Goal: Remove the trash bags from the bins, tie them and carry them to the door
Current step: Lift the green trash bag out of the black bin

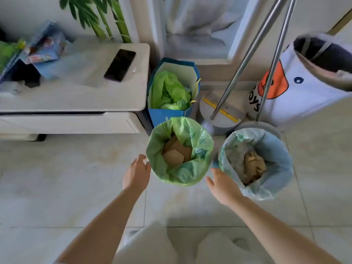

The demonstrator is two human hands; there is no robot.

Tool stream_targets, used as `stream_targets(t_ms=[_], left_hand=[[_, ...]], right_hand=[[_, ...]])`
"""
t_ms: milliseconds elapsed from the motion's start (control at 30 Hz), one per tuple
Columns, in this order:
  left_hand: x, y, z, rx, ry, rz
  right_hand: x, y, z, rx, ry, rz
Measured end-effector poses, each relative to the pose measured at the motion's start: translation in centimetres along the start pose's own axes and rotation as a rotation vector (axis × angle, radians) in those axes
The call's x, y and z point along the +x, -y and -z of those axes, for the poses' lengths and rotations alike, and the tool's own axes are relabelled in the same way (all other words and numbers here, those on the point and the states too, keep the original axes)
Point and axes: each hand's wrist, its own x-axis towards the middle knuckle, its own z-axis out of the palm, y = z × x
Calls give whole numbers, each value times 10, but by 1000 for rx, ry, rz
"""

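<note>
Two bare hands, fingers spread and empty: left hand just beside the green plastic trash bag; right hand between it and the pale blue plastic trash bag. Two lined bins on the tiled floor. Beyond, one blue paper bag, two metal poles.

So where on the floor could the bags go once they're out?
The tiles left of the green-lined bin, in front of the cabinet, are bare, and so is the floor beside the blue-lined bin on its right. Behind both bins it's crowded: blue paper bag, dustpan, toy hamper.
</note>
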Motion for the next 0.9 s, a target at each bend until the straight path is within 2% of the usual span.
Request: stream_targets(t_ms=[100, 167, 300, 400, 467, 567, 900], left_hand=[[29, 7, -22, -88, -13, -1], [48, 8, -35, -249, 1, 26], [69, 10, -56, -537, 98, 83], [79, 11, -63, -769, 176, 268], [80, 16, -66, -893, 227, 363], [75, 21, -67, -905, 262, 366], [44, 22, -44, -917, 154, 374]], right_hand=[[27, -9, -21, 97, 139, -107], [42, -10, -24, 234, 274, -199], [67, -12, -32, 969, 293, -384], [79, -12, -39, 1259, 277, -404], [83, -11, -45, 1296, 270, -386], [85, -9, -42, 1249, 210, -362], [53, 3, -15, 1301, 105, -297]])
